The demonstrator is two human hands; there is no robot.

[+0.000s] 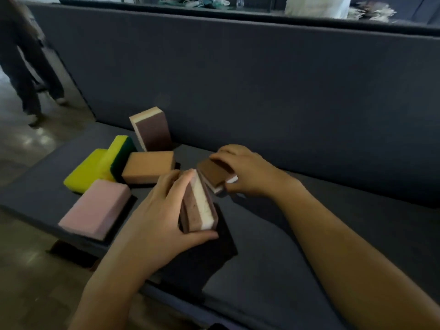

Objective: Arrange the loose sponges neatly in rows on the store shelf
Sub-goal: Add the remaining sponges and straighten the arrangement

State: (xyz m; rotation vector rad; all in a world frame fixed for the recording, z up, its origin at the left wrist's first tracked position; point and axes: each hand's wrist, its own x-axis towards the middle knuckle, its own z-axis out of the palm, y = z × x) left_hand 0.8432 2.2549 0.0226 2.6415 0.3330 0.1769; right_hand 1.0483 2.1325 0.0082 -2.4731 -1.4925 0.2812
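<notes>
My left hand [154, 215] grips a brown-and-white layered sponge [200, 206] standing on edge over a black sponge [209, 248] on the dark shelf [273, 270]. My right hand [247, 170] holds another brown sponge [214, 175] with a white layer, tilted just above the shelf. To the left lie a pink sponge [97, 208], an orange sponge [150, 165] and two yellow-green sponges [95, 170], one of them standing on its edge. A brown-and-cream sponge [152, 129] leans upright against the back panel.
The shelf's tall dark back panel [262, 91] runs across the view. The shelf's front edge drops to a wooden floor [31, 282] at lower left. A person's legs [26, 67] stand on the floor at far left.
</notes>
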